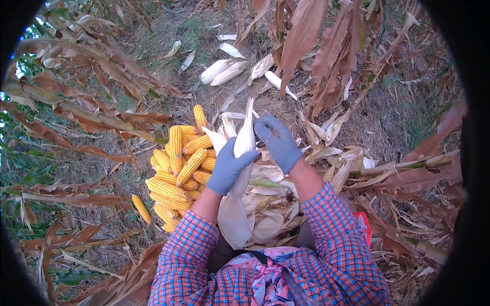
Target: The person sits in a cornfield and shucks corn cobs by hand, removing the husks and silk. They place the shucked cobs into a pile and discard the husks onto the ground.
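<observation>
Out in a dry cornfield, bare dirt and brown stalks all around. Left hand (228, 171) has a closed grip round a pale husked ear (244, 140), right hand (278, 143) pinching its tip, just beside the pile of yellow cobs (178, 168) on the ground

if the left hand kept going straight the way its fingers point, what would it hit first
The left hand points up and right across the husked ear it grips. Past that, the right hand looks first in line, though depth is unclear.

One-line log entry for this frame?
left hand: holds husked-over corn ear | right hand: at husk tip | pile of yellow cobs: left
</observation>
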The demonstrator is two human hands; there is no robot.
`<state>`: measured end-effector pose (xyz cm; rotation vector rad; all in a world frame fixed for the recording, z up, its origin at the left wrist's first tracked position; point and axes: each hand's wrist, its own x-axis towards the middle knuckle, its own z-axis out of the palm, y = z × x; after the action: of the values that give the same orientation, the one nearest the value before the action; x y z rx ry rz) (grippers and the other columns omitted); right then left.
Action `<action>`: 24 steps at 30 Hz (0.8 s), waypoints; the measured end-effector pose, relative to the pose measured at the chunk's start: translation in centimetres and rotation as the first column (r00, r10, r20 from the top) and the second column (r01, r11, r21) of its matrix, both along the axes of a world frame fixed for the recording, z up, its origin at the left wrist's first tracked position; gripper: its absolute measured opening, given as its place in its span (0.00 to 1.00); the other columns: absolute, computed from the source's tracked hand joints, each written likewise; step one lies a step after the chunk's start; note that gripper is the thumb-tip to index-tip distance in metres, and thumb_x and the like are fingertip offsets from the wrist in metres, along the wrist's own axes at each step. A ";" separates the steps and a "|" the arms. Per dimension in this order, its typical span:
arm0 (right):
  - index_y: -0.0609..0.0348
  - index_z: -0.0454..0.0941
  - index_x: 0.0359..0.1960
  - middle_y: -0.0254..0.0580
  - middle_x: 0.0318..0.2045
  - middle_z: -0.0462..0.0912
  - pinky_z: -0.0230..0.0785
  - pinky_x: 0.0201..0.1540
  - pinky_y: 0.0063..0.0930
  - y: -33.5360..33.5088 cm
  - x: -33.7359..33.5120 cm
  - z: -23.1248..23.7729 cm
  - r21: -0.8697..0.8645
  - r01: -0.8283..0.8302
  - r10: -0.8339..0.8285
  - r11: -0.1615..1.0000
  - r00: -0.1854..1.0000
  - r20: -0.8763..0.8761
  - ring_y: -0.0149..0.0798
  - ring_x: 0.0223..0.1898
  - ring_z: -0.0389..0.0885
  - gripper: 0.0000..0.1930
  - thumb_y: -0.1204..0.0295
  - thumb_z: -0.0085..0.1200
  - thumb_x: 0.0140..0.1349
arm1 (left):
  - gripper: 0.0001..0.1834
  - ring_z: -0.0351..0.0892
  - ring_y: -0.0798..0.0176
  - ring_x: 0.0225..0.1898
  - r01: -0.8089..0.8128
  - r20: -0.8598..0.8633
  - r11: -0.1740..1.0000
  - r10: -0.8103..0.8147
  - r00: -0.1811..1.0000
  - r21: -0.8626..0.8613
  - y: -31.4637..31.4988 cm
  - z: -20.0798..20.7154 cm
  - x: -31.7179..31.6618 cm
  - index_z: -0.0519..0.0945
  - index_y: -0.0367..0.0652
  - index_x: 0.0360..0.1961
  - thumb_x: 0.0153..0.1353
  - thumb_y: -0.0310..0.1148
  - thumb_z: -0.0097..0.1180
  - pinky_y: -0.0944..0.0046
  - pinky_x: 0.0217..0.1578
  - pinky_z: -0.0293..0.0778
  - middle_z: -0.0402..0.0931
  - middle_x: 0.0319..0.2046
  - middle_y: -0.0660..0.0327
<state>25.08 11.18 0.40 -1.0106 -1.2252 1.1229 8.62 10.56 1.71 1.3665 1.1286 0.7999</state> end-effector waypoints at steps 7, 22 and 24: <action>0.64 0.77 0.33 0.41 0.22 0.75 0.67 0.32 0.28 -1.0 -0.9 1.7 -0.091 0.121 -0.080 0.988 0.927 0.366 0.30 0.25 0.71 0.15 0.62 0.58 0.56 | 0.26 0.78 0.54 0.37 0.022 -0.419 0.922 0.154 0.895 0.387 -0.8 0.2 0.7 0.73 0.38 0.43 0.48 0.44 0.65 0.60 0.38 0.71 0.76 0.34 0.51; 0.66 0.77 0.45 0.42 0.37 0.80 0.68 0.46 0.24 -0.4 0.7 0.9 -0.054 -0.043 0.050 0.998 0.990 0.134 0.29 0.39 0.75 0.17 0.64 0.55 0.61 | 0.19 0.68 0.71 0.45 0.051 0.157 0.995 -0.063 0.986 0.080 -0.4 -1.1 -1.0 0.69 0.35 0.52 0.68 0.38 0.43 0.70 0.49 0.64 0.72 0.43 0.63; 0.66 0.76 0.46 0.42 0.39 0.80 0.67 0.47 0.24 -0.3 1.0 0.7 -0.054 -0.049 0.055 0.997 0.992 0.115 0.29 0.40 0.75 0.18 0.64 0.55 0.61 | 0.18 0.68 0.72 0.44 0.058 0.194 0.996 -0.069 0.979 0.061 -0.5 -0.2 -0.8 0.70 0.36 0.52 0.68 0.38 0.43 0.71 0.48 0.64 0.72 0.42 0.63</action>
<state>26.03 10.92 1.06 -1.1016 -1.3283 1.1542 7.83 10.06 1.47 1.3311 0.9116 0.9041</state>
